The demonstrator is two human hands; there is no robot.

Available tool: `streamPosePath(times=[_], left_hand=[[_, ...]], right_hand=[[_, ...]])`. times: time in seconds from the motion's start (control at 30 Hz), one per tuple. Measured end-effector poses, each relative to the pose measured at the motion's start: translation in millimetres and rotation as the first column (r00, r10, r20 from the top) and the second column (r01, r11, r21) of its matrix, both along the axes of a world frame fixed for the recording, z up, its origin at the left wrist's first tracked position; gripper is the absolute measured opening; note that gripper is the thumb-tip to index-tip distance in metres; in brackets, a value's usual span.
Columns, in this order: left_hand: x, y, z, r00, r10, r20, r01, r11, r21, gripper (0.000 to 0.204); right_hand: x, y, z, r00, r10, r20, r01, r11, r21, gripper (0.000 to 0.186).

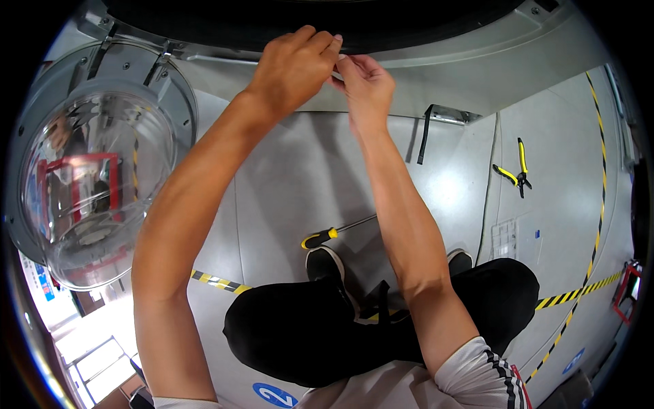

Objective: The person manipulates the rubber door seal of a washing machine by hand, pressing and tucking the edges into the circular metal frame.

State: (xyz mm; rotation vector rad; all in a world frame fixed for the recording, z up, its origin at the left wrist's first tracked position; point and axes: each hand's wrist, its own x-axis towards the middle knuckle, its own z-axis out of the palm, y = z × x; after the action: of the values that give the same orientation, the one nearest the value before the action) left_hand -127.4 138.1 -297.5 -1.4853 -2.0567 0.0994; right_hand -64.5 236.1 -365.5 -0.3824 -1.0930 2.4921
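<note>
Both my hands meet at the lower rim of a washing machine's round opening, by its black rubber door seal (415, 31). My left hand (300, 68) is closed, knuckles up, fingers curled at the lip of the seal. Just beside it, my right hand (368, 85) makes a pinch, thumb against the fingers. Whatever sits between the fingertips is hidden or too small to name. Below the hands runs the machine's light grey front panel (436, 85). At the left the door, with its clear glass bowl (102, 177), hangs open on metal hinges (160, 61).
A screwdriver (320, 237) with a yellow and black handle lies by my shoe (325, 262). Yellow and black pliers (522, 178) rest open on the floor to the right. A black strap (424, 136) hangs from a small opening in the panel. Striped tape (562, 298) crosses the floor.
</note>
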Motion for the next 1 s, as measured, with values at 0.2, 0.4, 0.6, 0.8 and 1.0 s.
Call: streamPosePath(times=[0.2, 0.4, 0.6, 0.8, 1.0], left_hand=[[3.2, -2.7, 1.6, 0.990, 0.046, 0.130, -0.046, 0.999, -0.005, 0.048], [3.2, -0.8, 7.6, 0.993, 0.040, 0.109, -0.038, 0.999, -0.024, 0.039], [4.2, -1.6, 4.3, 0.982, 0.081, 0.168, -0.077, 0.997, -0.028, 0.036], [5.5, -0.4, 7.6, 0.962, 0.087, 0.257, -0.101, 0.994, 0.040, 0.027], [2.1, 1.8, 6.8, 0.948, 0.134, 0.287, -0.149, 0.988, 0.031, 0.021]], right_hand=[[1.3, -4.9, 6.3, 0.999, 0.020, 0.032, -0.019, 1.000, -0.024, 0.016], [0.5, -2.6, 9.4, 0.997, 0.048, 0.056, -0.045, 0.998, -0.039, 0.015], [-8.4, -0.7, -1.2, 0.990, -0.020, 0.140, 0.012, 0.998, 0.057, 0.013], [-9.3, -4.2, 5.8, 0.949, -0.083, 0.304, 0.033, 0.985, 0.168, 0.016], [-14.1, -0.5, 12.7, 0.945, -0.082, 0.317, 0.019, 0.980, 0.197, 0.015]])
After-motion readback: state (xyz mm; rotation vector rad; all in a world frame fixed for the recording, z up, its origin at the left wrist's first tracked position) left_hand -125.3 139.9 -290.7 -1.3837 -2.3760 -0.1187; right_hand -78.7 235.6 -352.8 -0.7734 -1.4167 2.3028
